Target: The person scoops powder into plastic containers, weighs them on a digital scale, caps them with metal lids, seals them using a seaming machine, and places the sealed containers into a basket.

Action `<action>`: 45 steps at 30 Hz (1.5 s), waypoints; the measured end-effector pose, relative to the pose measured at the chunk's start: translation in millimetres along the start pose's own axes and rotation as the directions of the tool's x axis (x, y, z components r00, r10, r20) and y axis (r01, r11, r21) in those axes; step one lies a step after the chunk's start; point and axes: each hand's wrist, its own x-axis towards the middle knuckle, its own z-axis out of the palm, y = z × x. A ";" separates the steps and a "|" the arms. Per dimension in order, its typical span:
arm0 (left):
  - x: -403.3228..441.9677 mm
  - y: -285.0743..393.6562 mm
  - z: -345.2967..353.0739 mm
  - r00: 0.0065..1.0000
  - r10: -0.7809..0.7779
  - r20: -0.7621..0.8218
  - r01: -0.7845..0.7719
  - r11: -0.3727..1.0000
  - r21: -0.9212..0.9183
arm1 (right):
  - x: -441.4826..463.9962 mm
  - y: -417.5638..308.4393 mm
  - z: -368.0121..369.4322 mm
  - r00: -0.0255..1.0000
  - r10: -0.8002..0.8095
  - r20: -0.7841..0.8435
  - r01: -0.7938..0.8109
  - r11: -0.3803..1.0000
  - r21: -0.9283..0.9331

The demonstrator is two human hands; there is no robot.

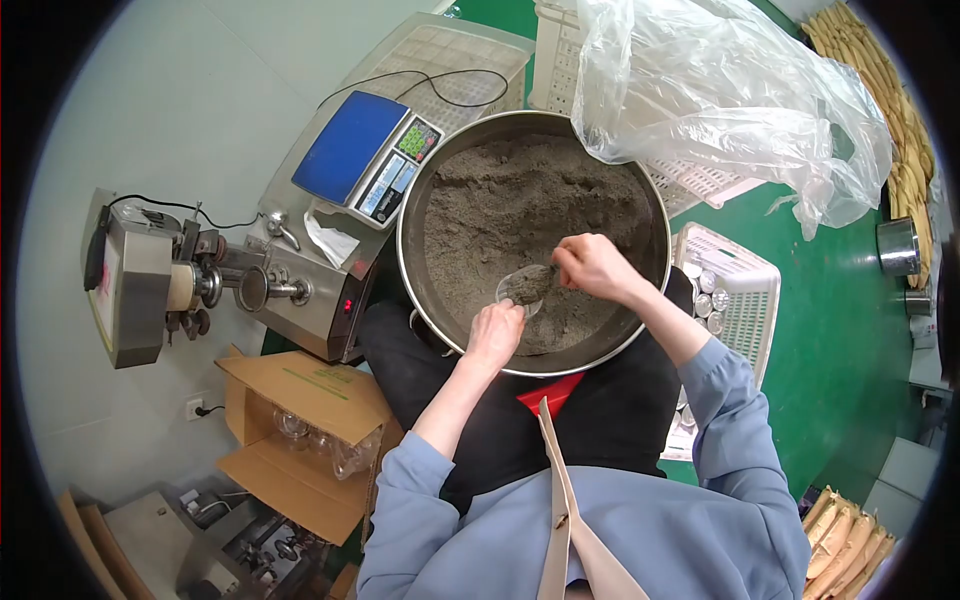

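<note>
So on the far left there's a metal machine (140,290) with a black cable, and right of it an open cardboard box (300,385) with clear containers (318,440) inside. The blue-topped scale (350,148) sits just beside the big round tub (535,372), display facing the tub. Left hand (495,335) is over the near side of the tub, fingers closed on the rim of a clear cup (520,289). The cup is just past those fingertips, between the two hands, tilted a bit and low over the grey-brown powder (530,190), with some powder showing in it. Right hand (592,267) is up and to the right of the cup, fingers pinched together right by its rim; there's a dark bit at the fingertips, but I can't tell what it's gripping. Further right, a crumpled plastic bag (730,100) hangs over the tub's far edge, a white crate (752,315) next to the tub holds round tins (706,281), and a steel pot (898,247) stands well apart.
</note>
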 end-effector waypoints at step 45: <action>-24.7 -19.9 -0.6 0.972 -0.154 -0.176 0.126 0.979 -0.162 | -8.6 94.0 -40.8 0.849 0.289 0.442 -0.481 0.768 0.422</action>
